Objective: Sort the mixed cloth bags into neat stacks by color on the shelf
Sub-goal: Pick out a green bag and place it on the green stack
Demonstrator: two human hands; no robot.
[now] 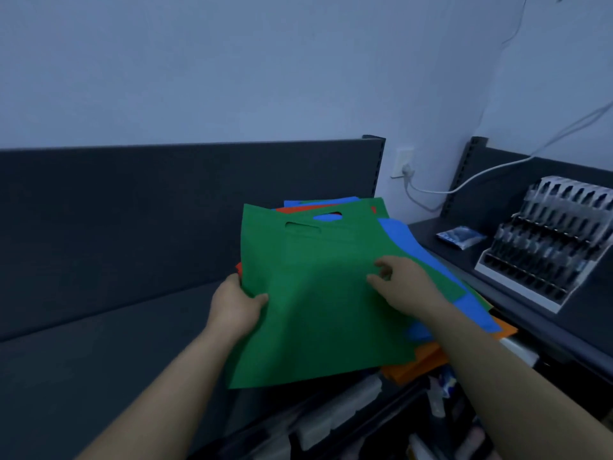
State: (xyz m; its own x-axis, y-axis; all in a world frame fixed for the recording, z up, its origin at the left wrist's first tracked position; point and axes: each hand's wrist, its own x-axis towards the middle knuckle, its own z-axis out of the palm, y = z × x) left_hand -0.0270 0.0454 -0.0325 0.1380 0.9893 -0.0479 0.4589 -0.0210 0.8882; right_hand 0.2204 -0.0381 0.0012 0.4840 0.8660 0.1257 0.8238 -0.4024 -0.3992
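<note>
My left hand (237,307) grips the green bag (315,310) by its left edge; my right hand (403,287) pinches its top face. It lies atop the mixed pile (403,237) on the shelf (99,343). I'd lift it flat, both edges level, so lower bags don't drag.

The person is showing two bare arms: the left forearm (159,386) and the right forearm (517,370) are lying uncovered along their whole visible length. The left hand (235,310) and the right hand (404,287) are showing bare too, under dim bluish light.
</note>
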